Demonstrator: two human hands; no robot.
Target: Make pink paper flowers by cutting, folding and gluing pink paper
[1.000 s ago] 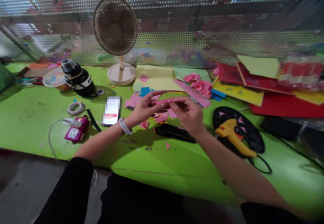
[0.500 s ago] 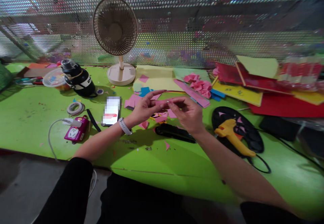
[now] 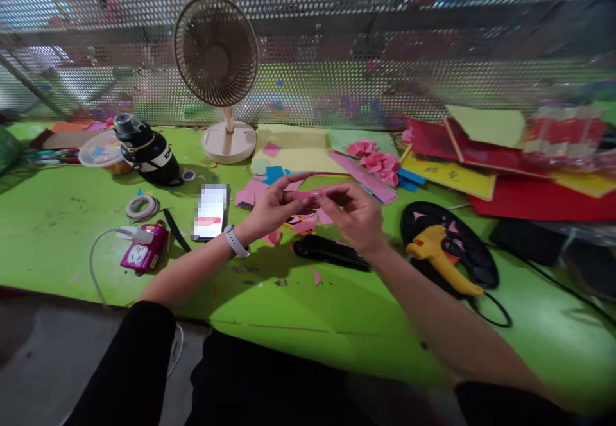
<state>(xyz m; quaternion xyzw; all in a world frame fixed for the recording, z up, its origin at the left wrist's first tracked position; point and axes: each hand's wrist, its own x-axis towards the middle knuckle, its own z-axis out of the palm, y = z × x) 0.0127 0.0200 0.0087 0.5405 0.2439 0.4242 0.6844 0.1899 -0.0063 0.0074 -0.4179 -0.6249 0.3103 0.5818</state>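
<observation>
Head view: left hand (image 3: 274, 209) and right hand (image 3: 357, 215) meet above the green worktop (image 3: 62, 221), each grip pinched narrow on one pink paper piece (image 3: 312, 194) held between the fingertips. Phone (image 3: 210, 211) lies on the worktop to their left, yellow glue gun (image 3: 440, 256) to their right.

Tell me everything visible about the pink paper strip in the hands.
The pink paper strip is small, thin and narrow. It is held about level above the green table, pinched by the left hand and the right hand, which hide part of it. Nothing else touches it; any folds are too blurred to tell.
</observation>
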